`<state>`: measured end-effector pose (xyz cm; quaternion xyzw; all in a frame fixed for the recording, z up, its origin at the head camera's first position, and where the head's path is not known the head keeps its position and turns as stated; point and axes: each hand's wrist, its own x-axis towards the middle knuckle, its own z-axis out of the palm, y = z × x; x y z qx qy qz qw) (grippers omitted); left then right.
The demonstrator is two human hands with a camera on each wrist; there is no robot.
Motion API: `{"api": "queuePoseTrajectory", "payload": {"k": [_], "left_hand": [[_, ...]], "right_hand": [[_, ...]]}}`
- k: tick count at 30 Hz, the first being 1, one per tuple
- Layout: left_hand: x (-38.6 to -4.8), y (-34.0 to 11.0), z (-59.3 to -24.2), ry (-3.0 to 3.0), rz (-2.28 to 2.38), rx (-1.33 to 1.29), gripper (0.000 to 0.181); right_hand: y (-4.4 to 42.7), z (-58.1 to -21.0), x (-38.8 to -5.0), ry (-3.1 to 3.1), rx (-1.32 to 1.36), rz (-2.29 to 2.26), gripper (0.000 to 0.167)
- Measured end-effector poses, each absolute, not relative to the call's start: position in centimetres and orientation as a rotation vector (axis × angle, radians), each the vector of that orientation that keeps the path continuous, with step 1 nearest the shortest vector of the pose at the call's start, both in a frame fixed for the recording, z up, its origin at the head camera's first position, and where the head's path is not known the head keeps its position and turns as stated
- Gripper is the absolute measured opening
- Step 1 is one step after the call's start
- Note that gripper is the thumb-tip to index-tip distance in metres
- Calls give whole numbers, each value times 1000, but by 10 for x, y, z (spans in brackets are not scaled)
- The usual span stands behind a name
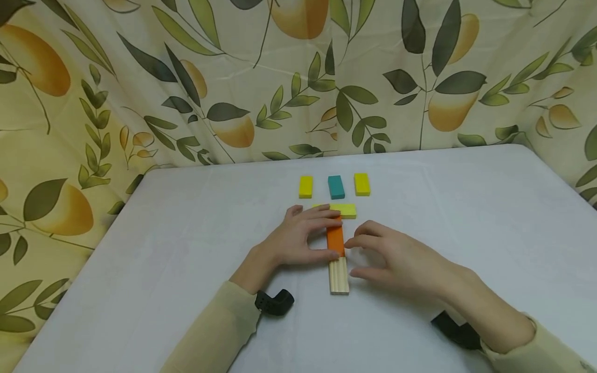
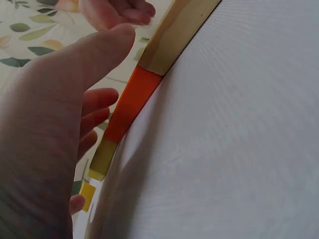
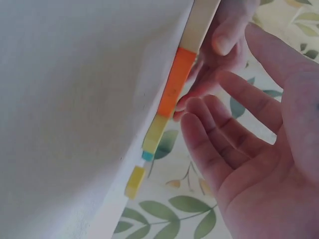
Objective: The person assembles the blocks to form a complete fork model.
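Observation:
An orange block and a plain wooden block lie end to end on the white table. At the orange block's far end a yellow-green block lies crosswise. My left hand reaches over the orange block from the left, its fingers spread and loosely bent and its thumb near the joint between the two blocks. On the right side, my right hand is held beside the same joint, fingers relaxed and nothing between them. Whether the left fingertips touch the blocks, I cannot tell.
Beyond the crosswise block stand a yellow block, a teal block and another yellow block, spaced in a row. A curtain with a fruit and leaf print hangs behind the table.

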<state>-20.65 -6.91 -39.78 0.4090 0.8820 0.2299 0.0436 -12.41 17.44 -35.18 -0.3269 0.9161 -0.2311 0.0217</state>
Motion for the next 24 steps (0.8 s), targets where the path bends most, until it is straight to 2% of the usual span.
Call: {"api": "queuePoseTrajectory", "payload": {"k": [9,18,24], "left_hand": [[-205,-68,-396,2715,626,1242,75],[-204,-66,-397,2743,592,1245,74],[-205,-68,-399,2744,582,1257,73]], "right_hand": [[182,-353,-134,2914,-961,-764,38],[191,-349,-149,2943,-923,-844,41],[192,-346,-171,2954,-871,-896,44]]}}
